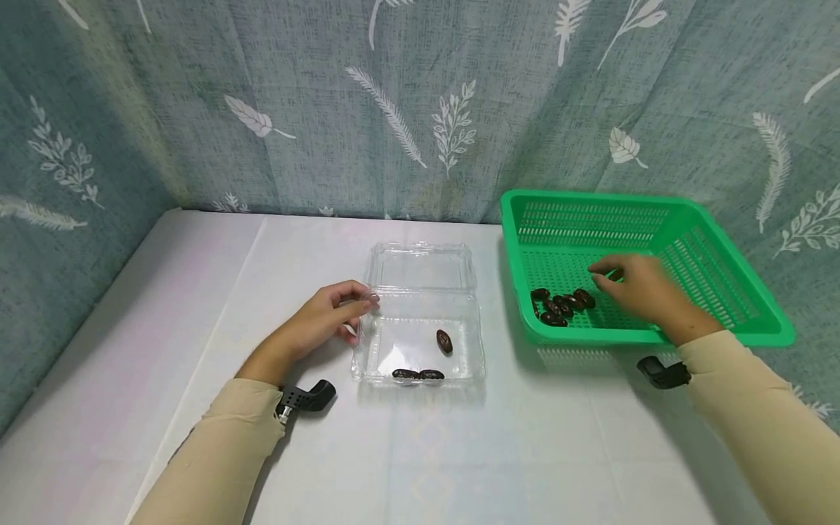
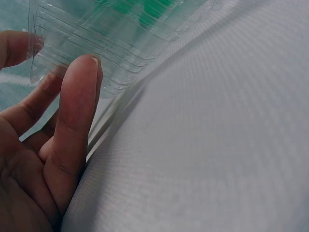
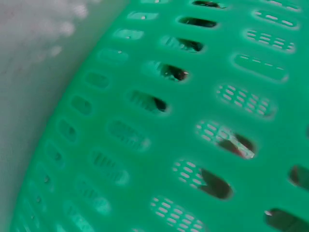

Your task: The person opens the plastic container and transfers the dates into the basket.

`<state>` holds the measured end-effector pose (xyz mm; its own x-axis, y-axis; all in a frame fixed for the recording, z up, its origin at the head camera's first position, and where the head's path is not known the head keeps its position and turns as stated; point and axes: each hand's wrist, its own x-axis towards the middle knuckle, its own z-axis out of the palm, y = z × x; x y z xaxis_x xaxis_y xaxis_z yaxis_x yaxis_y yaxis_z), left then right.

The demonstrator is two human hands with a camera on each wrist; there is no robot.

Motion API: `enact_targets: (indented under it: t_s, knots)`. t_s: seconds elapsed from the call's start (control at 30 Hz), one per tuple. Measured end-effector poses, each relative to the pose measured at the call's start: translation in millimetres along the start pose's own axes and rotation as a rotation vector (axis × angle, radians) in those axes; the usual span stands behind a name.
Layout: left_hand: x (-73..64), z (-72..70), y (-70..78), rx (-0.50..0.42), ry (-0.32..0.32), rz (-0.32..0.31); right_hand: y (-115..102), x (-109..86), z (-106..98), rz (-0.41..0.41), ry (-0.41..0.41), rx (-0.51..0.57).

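A clear plastic clamshell box (image 1: 420,302) lies with its lid raised back on the white table. Its left edge is pinched between the thumb and fingers of my left hand (image 1: 331,313), and the left wrist view shows the thumb (image 2: 79,92) against the ridged plastic wall. One date (image 1: 444,341) rests in the box's right half, and two more dates (image 1: 418,374) line its front edge. Inside the green basket (image 1: 646,335), my right hand (image 1: 639,288) pinches a dark date (image 1: 615,275), partly hidden by the fingers. Several dates (image 1: 558,305) lie to its left.
The basket's slotted wall (image 3: 145,140) fills most of the right wrist view. A leaf-patterned curtain (image 1: 315,109) hangs behind the white table (image 1: 459,459) and along its left side.
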<state>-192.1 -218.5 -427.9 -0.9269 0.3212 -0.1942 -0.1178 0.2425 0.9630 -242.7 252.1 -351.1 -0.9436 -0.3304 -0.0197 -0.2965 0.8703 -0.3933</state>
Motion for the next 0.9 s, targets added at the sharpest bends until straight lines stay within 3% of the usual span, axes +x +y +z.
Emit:
enact_targets:
  t_s: [0.17,0.33,0.4,0.7,0.9]
  knots:
    - [0.5,0.6,-0.9,-0.001,-0.010,-0.014,-19,-13.0,-4,-0.080,0.225,0.012]
    - [0.1,0.7,-0.2,-0.008,-0.006,0.000,-56,-21.5,0,-0.288,0.415,0.026]
    - [-0.1,0.2,0.2,-0.012,-0.003,0.007,-69,-22.6,4,-0.373,0.456,0.036]
    - [0.2,-0.6,1.1,-0.011,-0.006,0.008,-112,-22.5,24,-0.536,0.405,0.128]
    - [0.5,-1.3,0.3,-0.013,-0.008,0.010,-137,-13.9,43,-0.555,0.248,0.129]
